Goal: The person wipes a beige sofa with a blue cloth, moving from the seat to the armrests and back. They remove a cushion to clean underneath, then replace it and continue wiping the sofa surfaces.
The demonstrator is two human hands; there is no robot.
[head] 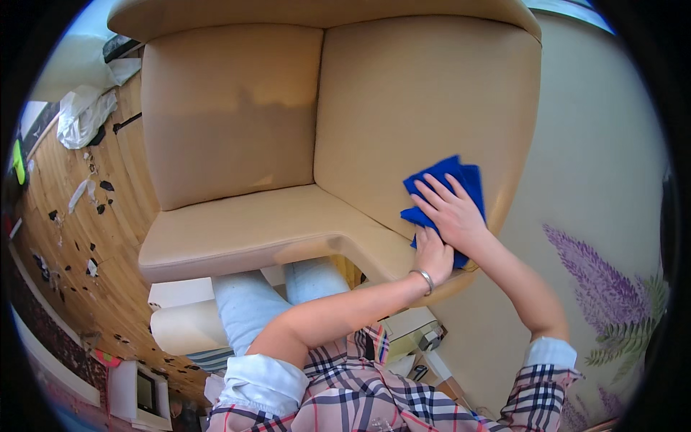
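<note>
A folded blue cloth (471, 181) lies against the right backrest cushion (426, 97) of a tan, leather-like corner seat. My right hand (453, 213) holds it flat to the surface, fingers spread over its top. Just below, my left hand (434, 254), with a silver bracelet (425, 281) on its wrist, is on the lower part of the same cloth. The fingers of my left hand are bent over the bunched edge, and the two hands touch. Part of the cloth is hidden beneath them.
The seat cushion (232, 232) bends around my knees, and a left backrest cushion (232, 119) adjoins the right one. Wooden floor (124, 205) at left carries dark scraps and a white plastic bag (86, 119). A wall (588, 135) with painted purple flowers (604, 281) stands at right.
</note>
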